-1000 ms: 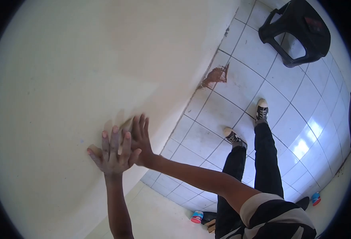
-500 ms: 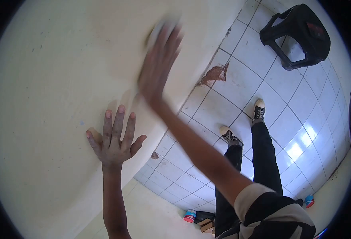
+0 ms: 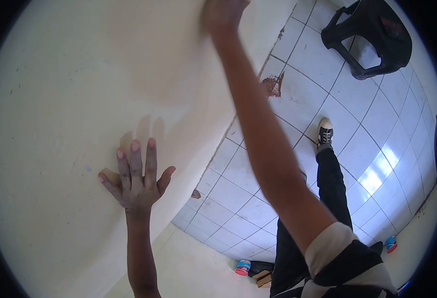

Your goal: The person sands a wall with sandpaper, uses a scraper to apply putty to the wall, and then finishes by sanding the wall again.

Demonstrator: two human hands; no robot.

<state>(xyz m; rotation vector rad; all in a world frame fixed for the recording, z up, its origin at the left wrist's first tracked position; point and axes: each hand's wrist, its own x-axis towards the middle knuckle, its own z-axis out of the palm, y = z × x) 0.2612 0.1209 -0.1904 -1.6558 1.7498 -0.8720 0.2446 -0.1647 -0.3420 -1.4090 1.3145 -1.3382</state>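
My left hand point(image 3: 140, 179) lies flat against the cream wall point(image 3: 69, 208) with its fingers spread and nothing in it. The back of the hand looks dusty. Higher up the same wall, my right hand point(image 3: 226, 15) is at the top edge of the view, blurred. Its fingers are cut off by the frame, so what is under them is hidden. The right forearm point(image 3: 258, 114) reaches across the view from the striped sleeve point(image 3: 337, 248).
White floor tiles point(image 3: 302, 64) meet the wall along a chipped edge with a broken patch point(image 3: 273, 85). A black plastic stool point(image 3: 372, 37) stands at upper right. My shoe point(image 3: 325, 133) is on the tiles. Near the bottom are a small tub point(image 3: 242, 267) and a brown block point(image 3: 264, 279).
My right hand has slid up the wall, out past the top edge; earlier a whitish flat thing showed under its fingers. The left hand stays flat on the wall. The view has shifted slightly.
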